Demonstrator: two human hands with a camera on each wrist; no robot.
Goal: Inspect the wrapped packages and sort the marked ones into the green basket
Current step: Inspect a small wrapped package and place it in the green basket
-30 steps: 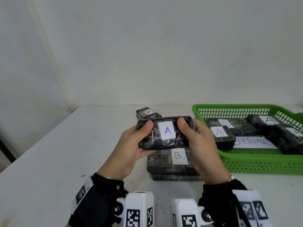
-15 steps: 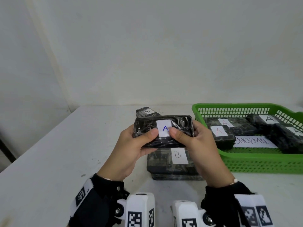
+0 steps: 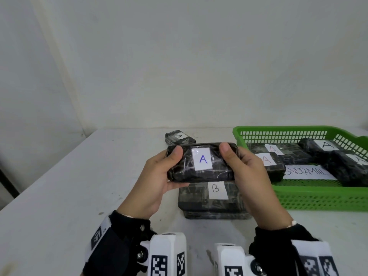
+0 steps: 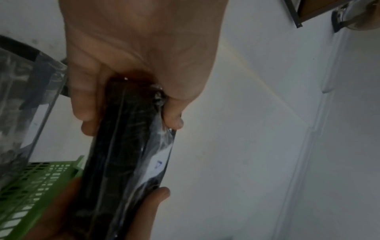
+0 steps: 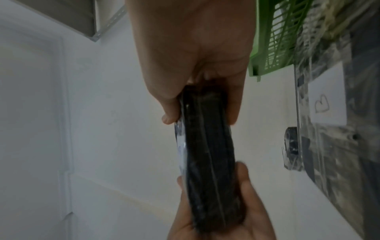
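Black wrapped package (image 3: 201,163) up in the air over the tabletop (image 3: 65,192), held level at both ends, its white label with a blue "A" facing the head camera. Left hand (image 3: 157,182) grips the left end, thumb on top, fingers (image 4: 86,104) curled underneath; right hand (image 3: 253,176) grips the right end the same way, thumb beside the label. The wrist views show the package edge-on, pinched between thumb and fingers at each end.

Directly below it, a bigger package marked "B" (image 3: 211,198) lies flat on the tabletop. One small package marked "A" (image 3: 179,137) sits farther back, near the wall.

To the right, one green basket (image 3: 310,198) sits on the tabletop. Inside it: four dark packages in view, three showing an "A" label, the fourth's label cut off at the frame edge, plus one paper strip (image 3: 310,172) reading "…NORMAL", its start hidden.

White tabletop, a few small specks. Plain white walls meet in a corner behind.
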